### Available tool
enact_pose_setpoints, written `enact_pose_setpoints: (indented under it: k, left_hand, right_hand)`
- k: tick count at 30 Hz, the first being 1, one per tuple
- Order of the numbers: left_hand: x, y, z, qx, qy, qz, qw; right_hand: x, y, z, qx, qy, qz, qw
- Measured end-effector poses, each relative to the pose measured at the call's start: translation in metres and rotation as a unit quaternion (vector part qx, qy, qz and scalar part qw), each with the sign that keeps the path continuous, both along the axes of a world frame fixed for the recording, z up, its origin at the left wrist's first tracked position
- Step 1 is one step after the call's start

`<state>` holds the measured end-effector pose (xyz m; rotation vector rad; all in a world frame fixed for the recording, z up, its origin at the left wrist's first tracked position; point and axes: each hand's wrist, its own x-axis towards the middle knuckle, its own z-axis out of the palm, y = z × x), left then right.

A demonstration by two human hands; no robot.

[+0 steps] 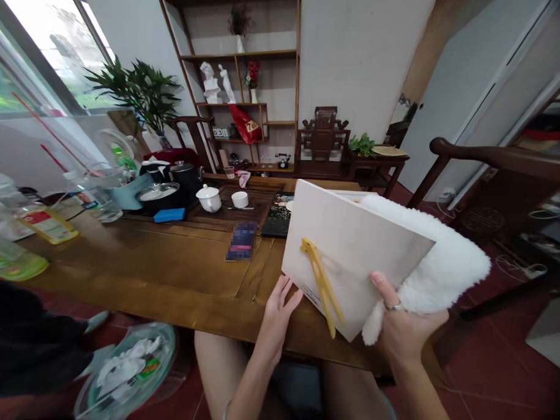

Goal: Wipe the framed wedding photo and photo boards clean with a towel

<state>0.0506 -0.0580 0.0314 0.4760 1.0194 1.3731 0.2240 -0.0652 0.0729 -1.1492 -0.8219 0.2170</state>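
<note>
A flat white board-like item [347,243], perhaps a book or thin box, is tilted up above the table's front edge. Across its face runs a yellow two-pronged strip [321,285]; I cannot tell whether it is attached. My right hand [408,331], a ring on its thumb, clamps the board's lower right edge together with a fluffy white piece [448,259] behind it. At the lower left corner, my left hand [279,317] holds the board's edge between thumb and fingers. Small print shows near that edge.
The wooden table [167,286] carries a phone [242,241], blue block [169,215], white teapot [209,198], cup [239,200], black tray [276,216] and bottles at left. A lined bin [165,353] stands below, beside another person's legs [27,342]. A chair [502,153] is at right.
</note>
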Motion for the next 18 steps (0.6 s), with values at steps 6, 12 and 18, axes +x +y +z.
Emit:
enact_pose_setpoints:
  k: [6,12,18]
  left_hand:
    - [0.012,0.003,0.003,0.016,-0.066,-0.048,0.997]
    - [0.004,0.013,0.003,0.039,-0.016,0.057,0.997]
    - [-0.039,0.026,0.016,0.032,0.087,0.007,0.996]
  right_hand:
    - [-0.023,0.006,0.021,0.026,0.219,0.024,0.975]
    - [0.004,-0.005,-0.001,-0.084,0.329,0.148,0.929]
    - [0.065,-0.015,-0.012,-0.069,0.242,0.207,0.945]
